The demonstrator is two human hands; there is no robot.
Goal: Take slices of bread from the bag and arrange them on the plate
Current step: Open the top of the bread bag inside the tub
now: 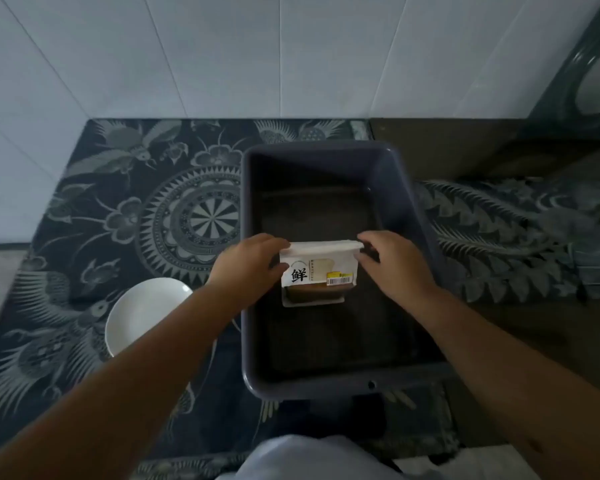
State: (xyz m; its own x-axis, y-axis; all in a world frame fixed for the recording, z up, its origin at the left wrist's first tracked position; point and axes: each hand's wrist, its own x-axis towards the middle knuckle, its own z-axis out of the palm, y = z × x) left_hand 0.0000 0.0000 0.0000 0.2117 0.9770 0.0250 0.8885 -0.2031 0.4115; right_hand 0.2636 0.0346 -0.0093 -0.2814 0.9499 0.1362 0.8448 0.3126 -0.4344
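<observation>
Bread bag [317, 270], head view: a white printed packet with a dark loaf end showing through its clear lower part, held over the inside of a grey plastic tub [326, 386]. Whether it rests on the tub floor or hangs clear cannot be told. Its sealed top strip runs left to right, and the two hands flank that strip. The left hand [248, 263] pinches the left corner of the strip between thumb and fingers; the right hand [394, 259] pinches the right corner likewise. Both grips are pressed together on the bag, neither spread. No slice is out yet.

The white plate [142, 311] lies on the patterned cloth [125, 209] to the left of the tub and nearer the person, just beside the tub's left wall and partly covered by the left forearm. It looks bare. The left hand is thus the nearer one for carrying slices across. The tub's left wall stands between bag and plate, so a slice would probably have to be lifted over it. A white tiled wall [222, 53] rises behind.
</observation>
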